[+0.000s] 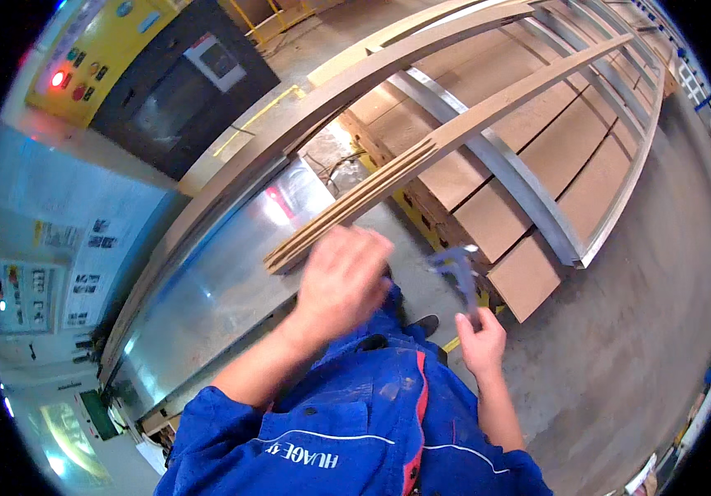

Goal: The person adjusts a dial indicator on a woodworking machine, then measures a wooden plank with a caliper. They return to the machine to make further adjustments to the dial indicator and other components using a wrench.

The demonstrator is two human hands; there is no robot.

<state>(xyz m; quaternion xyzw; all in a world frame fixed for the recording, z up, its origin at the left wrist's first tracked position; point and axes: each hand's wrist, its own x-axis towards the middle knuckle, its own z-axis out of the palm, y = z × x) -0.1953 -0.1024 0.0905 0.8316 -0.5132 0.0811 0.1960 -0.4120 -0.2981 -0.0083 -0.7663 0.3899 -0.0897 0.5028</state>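
Hands work at different distances from the long grooved strip (409, 169), and the left hand (344, 279) is clearly the nearer. The strip's long axis runs from 8 o'clock to 2 o'clock, its near end lying at about 10 o'clock from that hand, above the metal bench (215, 256). Fingertips and strip edge overlap in view, so I cannot tell whether they touch. The left hand is half curled, its back up and fingers blurred, the forearm entering from 7 o'clock; whether it grips anything is unclear. Well apart from the strip, the right hand (484, 343) holds a blurred caliper-like tool (460, 277), which points toward 11 o'clock; its forearm rises from 5 o'clock. Brown boards (525, 273) lie at 1 o'clock from it.
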